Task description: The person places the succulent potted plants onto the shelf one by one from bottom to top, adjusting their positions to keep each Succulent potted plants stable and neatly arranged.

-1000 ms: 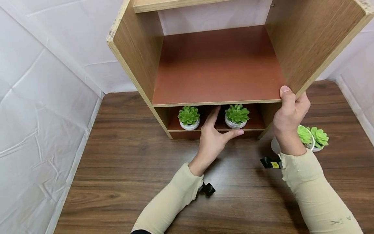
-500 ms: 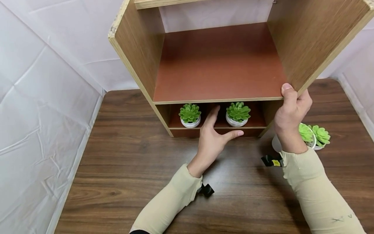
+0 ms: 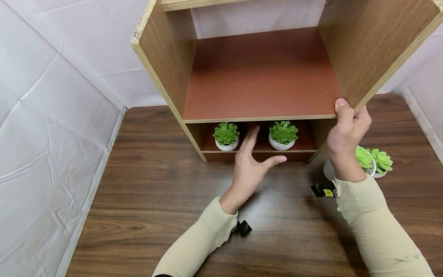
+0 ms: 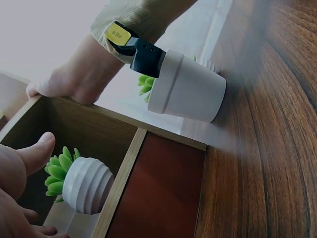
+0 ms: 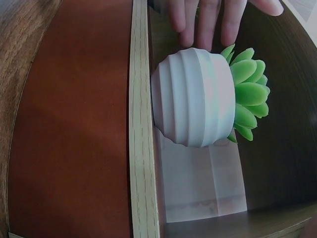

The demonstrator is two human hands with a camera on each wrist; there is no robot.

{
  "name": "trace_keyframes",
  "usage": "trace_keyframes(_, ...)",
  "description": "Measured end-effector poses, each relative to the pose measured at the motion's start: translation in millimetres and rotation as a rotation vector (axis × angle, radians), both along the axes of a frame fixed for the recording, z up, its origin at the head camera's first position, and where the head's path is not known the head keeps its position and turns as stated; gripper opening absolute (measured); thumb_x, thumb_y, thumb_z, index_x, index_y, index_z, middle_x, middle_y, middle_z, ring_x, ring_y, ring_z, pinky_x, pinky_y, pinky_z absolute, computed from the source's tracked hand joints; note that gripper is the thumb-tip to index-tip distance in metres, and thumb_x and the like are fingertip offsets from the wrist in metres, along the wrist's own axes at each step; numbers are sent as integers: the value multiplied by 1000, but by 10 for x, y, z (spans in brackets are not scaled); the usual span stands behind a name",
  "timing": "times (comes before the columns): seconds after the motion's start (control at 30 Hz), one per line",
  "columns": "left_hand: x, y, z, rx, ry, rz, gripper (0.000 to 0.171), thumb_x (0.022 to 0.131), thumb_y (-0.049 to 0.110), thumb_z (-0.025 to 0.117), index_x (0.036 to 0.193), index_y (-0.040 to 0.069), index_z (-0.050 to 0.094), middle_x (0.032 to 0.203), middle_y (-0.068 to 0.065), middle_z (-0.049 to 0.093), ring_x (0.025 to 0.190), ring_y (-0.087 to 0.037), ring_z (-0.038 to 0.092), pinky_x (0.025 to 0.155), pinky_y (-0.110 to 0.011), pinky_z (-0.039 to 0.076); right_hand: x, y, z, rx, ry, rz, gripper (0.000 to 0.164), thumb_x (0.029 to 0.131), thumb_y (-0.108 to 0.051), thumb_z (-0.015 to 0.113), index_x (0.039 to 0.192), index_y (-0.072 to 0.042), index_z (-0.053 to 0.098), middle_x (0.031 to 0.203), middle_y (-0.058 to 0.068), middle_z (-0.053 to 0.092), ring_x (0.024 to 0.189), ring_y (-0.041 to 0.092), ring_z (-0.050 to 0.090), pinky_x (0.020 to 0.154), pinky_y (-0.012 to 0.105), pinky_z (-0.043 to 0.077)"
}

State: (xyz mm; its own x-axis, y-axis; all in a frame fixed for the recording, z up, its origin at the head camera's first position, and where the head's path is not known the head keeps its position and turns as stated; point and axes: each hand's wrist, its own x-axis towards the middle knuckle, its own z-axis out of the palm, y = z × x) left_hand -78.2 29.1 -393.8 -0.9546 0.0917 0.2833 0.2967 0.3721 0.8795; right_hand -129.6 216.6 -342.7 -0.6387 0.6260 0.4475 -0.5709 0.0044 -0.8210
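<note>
- The nearer plant [image 3: 283, 133], a green succulent in a white pot with ridged sides, stands upright in the low bottom compartment, on the right as the person faces it, close behind the front edge.
- Beside it is the left hand [image 3: 248, 163], fingers straight and reaching into the compartment, thumb spread wide and pointing across in front of the pot. It grips nothing; whether a fingertip brushes the pot I can't tell.
- On the other side of that hand, the second plant [image 3: 226, 136], of the same kind, also stands upright in the bottom compartment, toward the left.
- Both sit inside a wooden shelf unit [image 3: 377, 46] with pale edges and a reddish-brown middle board [image 3: 259, 80] above the plants.
- The right hand [image 3: 347, 136] grips this unit where the middle board meets the right side panel: thumb on top at the front corner, fingers curled round the panel's outer face.
- Below the right wrist, outside the unit, a smooth white pot [image 4: 190, 89] with green leaves at its mouth stands on the dark wood-grain table [image 3: 138, 184]; another succulent [image 3: 380, 161] is just beside it.
- Each cream sleeve [image 3: 197, 242] has a black device at the wrist; white sheeting [image 3: 45, 127] covers the walls.
</note>
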Motion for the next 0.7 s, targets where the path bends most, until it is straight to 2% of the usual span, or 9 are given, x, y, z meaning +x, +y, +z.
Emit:
trace_keyframes(0.2,35,-39,11,7,42,-8,87,70,44,76,142,23,32,142,7,33,128,-2,26,101,-25,27,2,-7,-12,-4,23,-6,21,82,-3,47,87,3,67,81,15,62,78,24,56,74,28,41)
trace_keyframes(0.53,86,-55,73,50,112,-8,81,72,40,75,140,22,36,140,9,36,127,-4,30,99,-25,30,1,-2,-1,-2,28,1,21,82,-3,46,87,3,66,82,16,62,80,25,56,75,28,41)
trace_keyframes(0.7,116,-70,100,70,192,-28,79,73,36,76,140,19,37,140,6,37,128,-8,31,100,-27,29,1,-2,-4,-3,19,7,22,82,-3,46,89,3,66,84,16,62,82,25,56,76,28,41)
